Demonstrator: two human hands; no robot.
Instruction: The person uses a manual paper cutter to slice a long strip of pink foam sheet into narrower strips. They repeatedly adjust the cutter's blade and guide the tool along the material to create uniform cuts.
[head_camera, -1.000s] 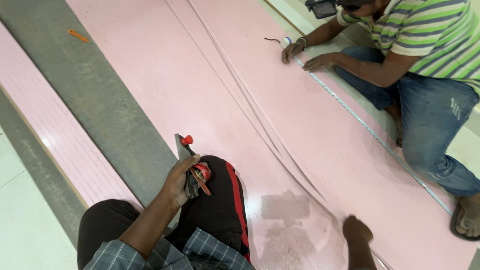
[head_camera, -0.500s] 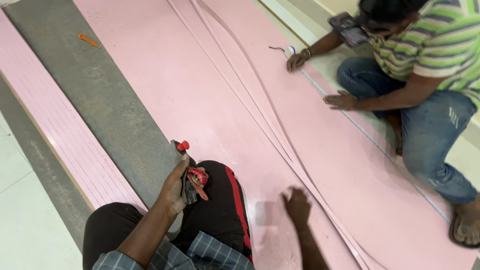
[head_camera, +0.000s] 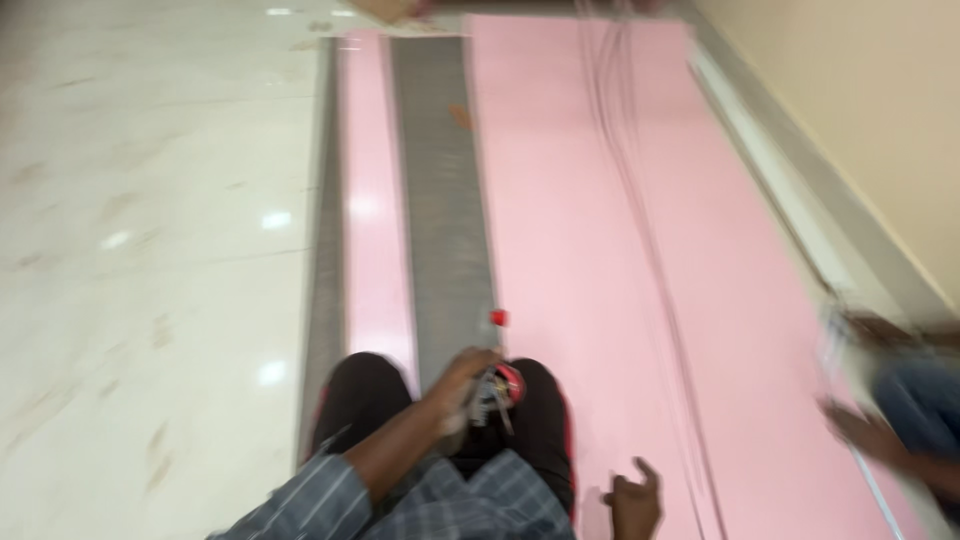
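Gripping red-tipped tool (head_camera: 492, 385) in left hand (head_camera: 462, 378) over knee | right hand (head_camera: 634, 497) loosely curled, empty, above pink sheet (head_camera: 590, 260) | step: likely between cuts | next: steady tool on sheet.

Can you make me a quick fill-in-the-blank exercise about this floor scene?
1. The left hand holds a tool with ____ parts above the knees.
2. The right hand hovers over the ____ sheet.
3. A ____ strip runs between the two pink areas.
4. The floor on the left is glossy and ____.

Missing words: red; pink; grey; pale
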